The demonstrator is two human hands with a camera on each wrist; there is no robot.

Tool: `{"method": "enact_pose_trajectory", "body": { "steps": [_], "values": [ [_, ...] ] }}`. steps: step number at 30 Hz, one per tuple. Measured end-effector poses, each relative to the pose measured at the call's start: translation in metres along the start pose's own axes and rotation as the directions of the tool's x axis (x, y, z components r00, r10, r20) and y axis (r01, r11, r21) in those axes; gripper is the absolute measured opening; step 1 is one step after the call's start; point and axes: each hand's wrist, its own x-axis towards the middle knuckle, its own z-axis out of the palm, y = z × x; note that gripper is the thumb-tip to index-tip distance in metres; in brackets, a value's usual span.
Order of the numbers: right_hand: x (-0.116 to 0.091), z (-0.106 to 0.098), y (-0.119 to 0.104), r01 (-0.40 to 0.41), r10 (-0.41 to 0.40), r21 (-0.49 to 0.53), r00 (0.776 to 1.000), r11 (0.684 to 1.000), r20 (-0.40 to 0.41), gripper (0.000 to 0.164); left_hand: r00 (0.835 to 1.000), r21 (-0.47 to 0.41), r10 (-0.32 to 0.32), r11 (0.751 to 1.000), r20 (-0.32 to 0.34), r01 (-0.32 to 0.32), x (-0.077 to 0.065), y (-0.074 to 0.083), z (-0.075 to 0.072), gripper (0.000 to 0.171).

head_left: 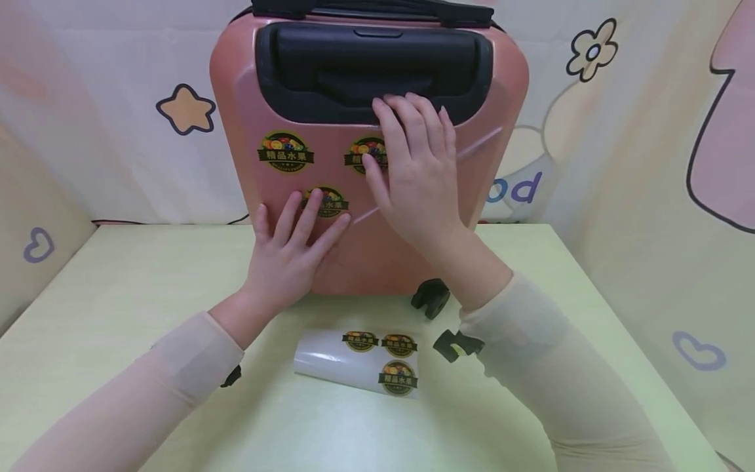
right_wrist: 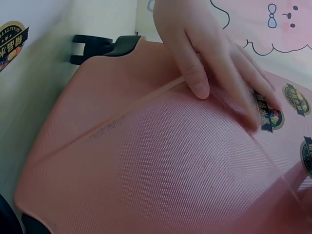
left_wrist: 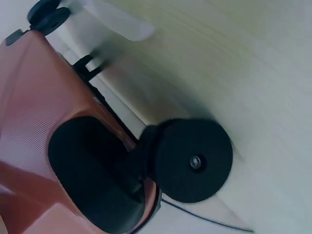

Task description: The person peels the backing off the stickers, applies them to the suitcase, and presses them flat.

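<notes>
A pink suitcase (head_left: 377, 262) with a black handle panel (head_left: 377, 65) stands upright before me, bearing three round fruit stickers. My left hand (head_left: 286, 262) rests spread on its lower left front, fingertips over the lower sticker (head_left: 331, 203). That left hand (right_wrist: 214, 53) also appears in the right wrist view. My right hand (head_left: 421, 170) lies on the right, thumb at the upper right sticker (head_left: 356, 154) and fingertips reaching the black panel; it partly hides this sticker. The upper left sticker (head_left: 286, 152) is uncovered. A black wheel (left_wrist: 195, 161) fills much of the left wrist view.
On the pale table (head_left: 147, 295) lies a slightly curled white backing sheet (head_left: 336, 360) with three stickers left on it, in front of the suitcase. A suitcase wheel (head_left: 430, 298) stands beside my right forearm. Behind hangs a patterned cloth (head_left: 135, 131).
</notes>
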Motion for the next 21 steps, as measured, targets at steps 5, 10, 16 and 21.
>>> {"method": "enact_pose_trajectory", "body": {
  "steps": [5,10,16,21],
  "values": [
    [-0.0003,0.0024,0.0,0.004,-0.004,-0.003,1.0,1.0,-0.007,0.051,0.999,0.031,-0.029,0.999,0.013,0.029,0.0012,0.0022,0.0025,0.072],
    [0.0012,0.0028,-0.0004,0.015,-0.016,-0.01,1.0,1.0,-0.018,0.053,0.999,0.052,-0.033,0.998,0.024,0.032,0.0029,0.0022,0.0013,0.077],
    [0.001,0.0022,-0.0009,0.01,-0.01,-0.005,1.0,1.0,-0.023,0.053,1.0,0.062,-0.012,0.998,0.027,0.01,0.0033,0.0013,0.0005,0.074],
    [0.0002,0.0031,-0.0019,0.001,-0.001,0.008,1.0,1.0,-0.019,0.052,1.0,0.058,-0.015,0.998,0.024,0.014,0.0014,-0.0001,-0.0004,0.071]
  ]
}}
